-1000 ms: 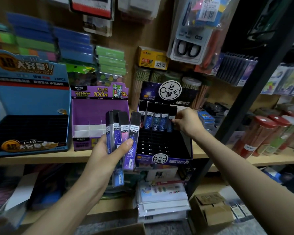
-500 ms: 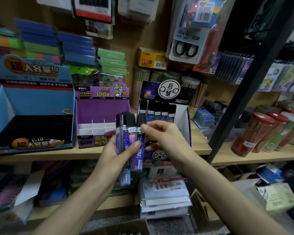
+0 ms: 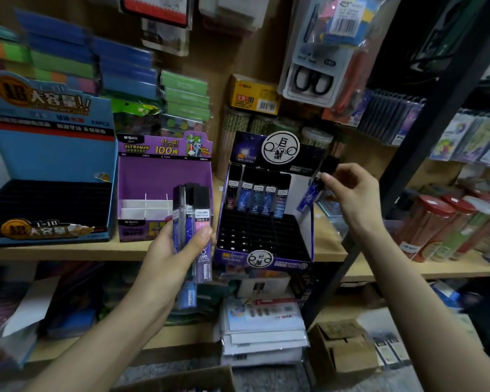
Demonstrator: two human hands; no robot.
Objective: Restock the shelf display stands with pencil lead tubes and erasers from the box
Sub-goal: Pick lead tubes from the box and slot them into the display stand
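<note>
My left hand (image 3: pixel 178 250) grips a bunch of pencil lead tubes (image 3: pixel 194 219), upright, in front of the shelf edge. A dark display stand (image 3: pixel 306 239) with a black slotted tray stands on the wooden shelf; several lead tubes (image 3: pixel 256 199) fill its back row. My right hand (image 3: pixel 351 193) pinches one blue lead tube (image 3: pixel 313 190), tilted, just above the stand's right wall. A purple display stand (image 3: pixel 164 176) with white dividers sits to the left, behind my left hand.
A large blue display stand (image 3: pixel 48 165) stands at the far left of the shelf. Red-capped jars (image 3: pixel 441 224) line the right shelf. A black upright post (image 3: pixel 402 154) rises beside my right hand. A cardboard box (image 3: pixel 343 346) and stacked packets (image 3: pixel 263 329) sit below.
My right hand took one tube from the bunch in my left hand and carried it right and up to the dark stand's right side. The left hand stayed about where it was.
</note>
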